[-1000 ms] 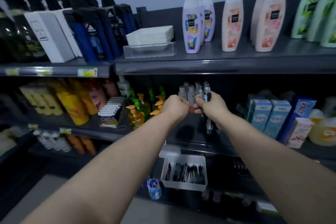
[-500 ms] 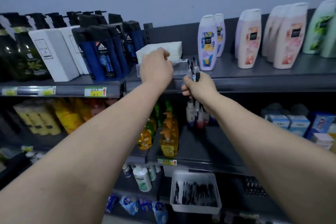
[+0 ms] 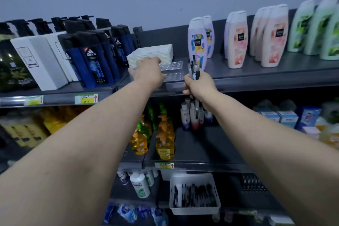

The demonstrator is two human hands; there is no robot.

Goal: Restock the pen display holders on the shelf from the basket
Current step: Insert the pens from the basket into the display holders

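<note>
A clear pen display holder (image 3: 174, 72) with rows of holes sits on the top shelf (image 3: 256, 77), in front of a stack of white trays (image 3: 156, 52). My left hand (image 3: 148, 72) lies over the holder's left part, fingers curled down on it. Just right of the holder, my right hand (image 3: 199, 85) grips a bunch of black-capped pens (image 3: 194, 69) upright, tips poking out above and below the fist. The white basket (image 3: 194, 209) with several more pens stands on a low shelf below.
Dark shower gel bottles (image 3: 93, 64) and white boxes (image 3: 38, 60) stand left of the holder; a lilac bottle (image 3: 197, 42) and pink bottles (image 3: 273, 36) stand to its right. Orange soap dispensers (image 3: 164, 143) and small bottles (image 3: 185, 117) fill the middle shelf.
Both hands rose from the middle shelf to the top shelf. The left hand settled onto the clear holder; the right hand brought the pen bunch up beside it.
</note>
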